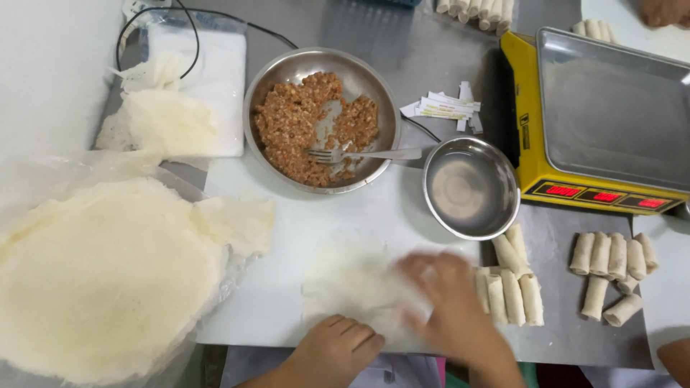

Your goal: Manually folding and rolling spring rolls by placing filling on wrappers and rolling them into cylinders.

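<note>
A thin pale wrapper sheet [352, 276] lies flat on the white board [287, 223] in front of me. My left hand [334, 348] presses its near edge with fingers together. My right hand [449, 305], blurred by motion, rests flat on the sheet's right side. Neither hand grips anything. Behind the sheet a steel bowl [269, 79] holds minced brown filling with a fork [366, 154] resting in it. A smaller steel bowl [472, 188] with liquid stands to its right. Finished rolls [510, 284] lie just right of my right hand.
A big stack of round wrappers [108, 280] on plastic fills the left. Torn wrapper pieces [162, 118] lie on a white cloth behind. A yellow scale with steel tray [611, 108] stands back right, more rolls [611, 273] in front. Another person's hand [665, 11] shows top right.
</note>
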